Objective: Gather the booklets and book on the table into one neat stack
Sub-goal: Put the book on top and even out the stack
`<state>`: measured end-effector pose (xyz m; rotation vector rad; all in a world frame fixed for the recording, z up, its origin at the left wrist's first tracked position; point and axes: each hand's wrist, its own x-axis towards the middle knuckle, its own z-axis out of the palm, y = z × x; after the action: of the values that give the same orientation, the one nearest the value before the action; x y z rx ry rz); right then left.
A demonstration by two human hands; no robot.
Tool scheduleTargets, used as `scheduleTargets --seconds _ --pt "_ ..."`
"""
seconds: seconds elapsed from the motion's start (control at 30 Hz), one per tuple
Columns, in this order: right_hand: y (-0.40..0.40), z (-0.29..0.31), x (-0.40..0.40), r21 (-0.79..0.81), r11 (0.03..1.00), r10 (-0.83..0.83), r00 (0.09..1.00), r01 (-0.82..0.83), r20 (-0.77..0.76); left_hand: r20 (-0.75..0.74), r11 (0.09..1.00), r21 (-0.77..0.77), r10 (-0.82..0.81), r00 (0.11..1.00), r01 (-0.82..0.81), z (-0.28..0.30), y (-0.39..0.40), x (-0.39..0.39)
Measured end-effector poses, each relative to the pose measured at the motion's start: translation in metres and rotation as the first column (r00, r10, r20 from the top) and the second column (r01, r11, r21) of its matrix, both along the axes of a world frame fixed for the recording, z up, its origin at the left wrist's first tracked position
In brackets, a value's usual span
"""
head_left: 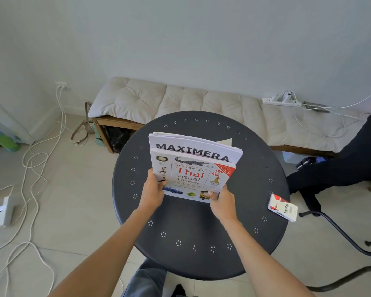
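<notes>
Above the middle of the round dark table (180,258), the left hand (152,192) and the right hand (222,203) pinch the lower corners of one gathered stack, thumbs on the front cover and the other fingers hidden behind. Both hands are closed on the paper, not spread. In front sits the book (191,179), a Thai visual dictionary, and behind it the booklets (193,146), the foremost printed MAXIMERA, stand taller and wider, with one loose leaf poking out at the upper right. The stack is tilted up toward the camera; whether its bottom edge rests on the tabletop cannot be told.

The book looks stiff and fairly solid, so it probably serves as a backbone. The booklets look thin, floppy and glossy, likely to slide and fan apart; holding both side edges low down and tapping the bottom edge on the table should square them. A small red and white box (283,207) lies apart near the table's right rim.
</notes>
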<state>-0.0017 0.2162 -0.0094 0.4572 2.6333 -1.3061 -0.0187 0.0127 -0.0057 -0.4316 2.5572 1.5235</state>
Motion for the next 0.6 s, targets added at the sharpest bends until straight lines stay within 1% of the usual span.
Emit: scheduleTargets --seconds 0.1,0.23,0.37,0.5,0.6 --pt "-0.001 -0.002 -0.004 0.005 1.000 -0.021 1.000 0.021 -0.008 -0.019 0.999 -0.054 -0.001 1.000 0.000 -0.002 -0.004 -0.005" --pt "0.000 0.000 -0.020 0.008 0.998 -0.055 0.998 0.055 -0.028 -0.037 0.997 -0.075 0.009 0.999 -0.012 -0.009 -0.012 -0.019" --pt "-0.002 0.004 -0.047 0.019 0.999 -0.037 0.999 0.037 -0.006 0.042 0.997 -0.075 0.036 0.998 -0.033 -0.007 -0.020 -0.046" --pt "-0.013 0.009 -0.079 0.019 1.000 0.019 0.998 -0.020 0.064 0.146 0.997 -0.071 0.034 0.989 -0.024 -0.009 -0.035 -0.077" --pt "-0.023 0.007 -0.104 0.012 0.997 0.071 0.990 -0.073 0.120 0.206 0.993 -0.118 0.015 0.978 0.010 -0.013 -0.051 -0.102"
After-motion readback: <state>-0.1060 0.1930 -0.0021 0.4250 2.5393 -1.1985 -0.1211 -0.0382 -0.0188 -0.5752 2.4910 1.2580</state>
